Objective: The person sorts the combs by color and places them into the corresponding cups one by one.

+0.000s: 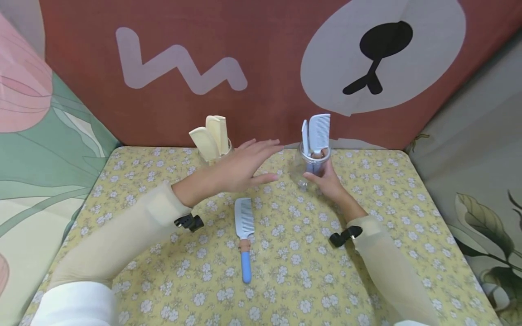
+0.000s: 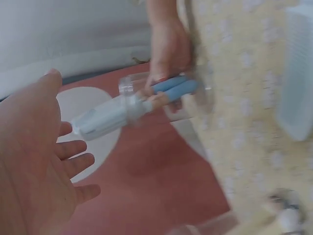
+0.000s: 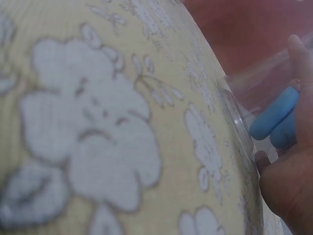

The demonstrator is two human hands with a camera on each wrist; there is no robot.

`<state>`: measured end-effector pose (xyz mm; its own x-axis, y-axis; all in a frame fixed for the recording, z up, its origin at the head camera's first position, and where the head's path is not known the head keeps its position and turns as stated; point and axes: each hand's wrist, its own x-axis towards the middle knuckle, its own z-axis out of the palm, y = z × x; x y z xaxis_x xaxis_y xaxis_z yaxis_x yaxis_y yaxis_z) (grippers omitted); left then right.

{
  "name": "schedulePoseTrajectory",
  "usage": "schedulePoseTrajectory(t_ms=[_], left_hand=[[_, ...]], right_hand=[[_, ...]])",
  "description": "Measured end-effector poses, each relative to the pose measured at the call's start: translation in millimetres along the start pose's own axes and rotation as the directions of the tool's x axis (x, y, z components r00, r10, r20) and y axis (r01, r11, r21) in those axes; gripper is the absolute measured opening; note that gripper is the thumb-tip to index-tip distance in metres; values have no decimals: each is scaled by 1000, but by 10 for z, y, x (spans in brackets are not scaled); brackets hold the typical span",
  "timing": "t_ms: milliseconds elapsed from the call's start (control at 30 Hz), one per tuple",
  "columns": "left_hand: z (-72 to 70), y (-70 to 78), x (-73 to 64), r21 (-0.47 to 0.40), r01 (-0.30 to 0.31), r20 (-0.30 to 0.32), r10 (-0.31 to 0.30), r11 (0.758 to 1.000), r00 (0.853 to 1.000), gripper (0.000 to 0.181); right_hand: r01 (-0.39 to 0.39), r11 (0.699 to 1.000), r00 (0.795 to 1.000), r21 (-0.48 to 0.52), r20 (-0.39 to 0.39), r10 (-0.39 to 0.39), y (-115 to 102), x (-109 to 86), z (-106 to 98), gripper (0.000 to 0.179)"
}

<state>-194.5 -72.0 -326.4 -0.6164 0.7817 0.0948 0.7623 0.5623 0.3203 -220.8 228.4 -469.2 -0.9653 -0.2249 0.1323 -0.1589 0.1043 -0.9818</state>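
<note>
My right hand grips a clear jar from its right side, thumb across the front. Inside it stand two pale blue combs, teeth end up; their blue handles show through the wall in the right wrist view. My left hand hovers over the table between the two jars, fingers spread and straight, holding nothing. In the left wrist view its palm faces the jar with the blue combs. Below that hand, a pale blue comb with a blue handle lies on the tablecloth.
A second clear jar holding several cream combs stands at the back left, partly hidden by my left hand. A flowered yellow cloth covers the table. Behind its far edge hangs a red-brown printed curtain.
</note>
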Motion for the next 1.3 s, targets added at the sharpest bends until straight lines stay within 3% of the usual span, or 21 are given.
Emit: schedulePoseTrajectory(t_ms=[367,500,700,867,1000,1133,1300], left_hand=[[635,-201,-498,-29,-46,63,48,999,997,69],[860,-237,-600,-32,-57,125,61,998,990,71],[1068,-274,-696,-40,-74,183,80,996,980,73],[1169,-331,-744,-19,-68,234,70,998,970,75],[1192,-396,-791,-22,-67,257,71,997,964,72],[1143,-475,-823,-73,-79,235,94,994,967,64],[1030,-566,-866,-116,-51,226,77,992,971,53]], right_hand=[[30,1000,999,7,-11,-30,296,85,-70,100],[53,999,999,9,-10,-53,304,79,-65,99],[-5,1000,1000,-3,-10,5,196,46,-49,102],[-8,1000,1000,0,2,8,46,4,-12,99],[-6,1000,1000,-3,-2,6,58,6,-6,99],[2,1000,1000,0,-10,-2,177,40,-33,99],[23,999,1000,-24,-20,-24,295,63,-57,100]])
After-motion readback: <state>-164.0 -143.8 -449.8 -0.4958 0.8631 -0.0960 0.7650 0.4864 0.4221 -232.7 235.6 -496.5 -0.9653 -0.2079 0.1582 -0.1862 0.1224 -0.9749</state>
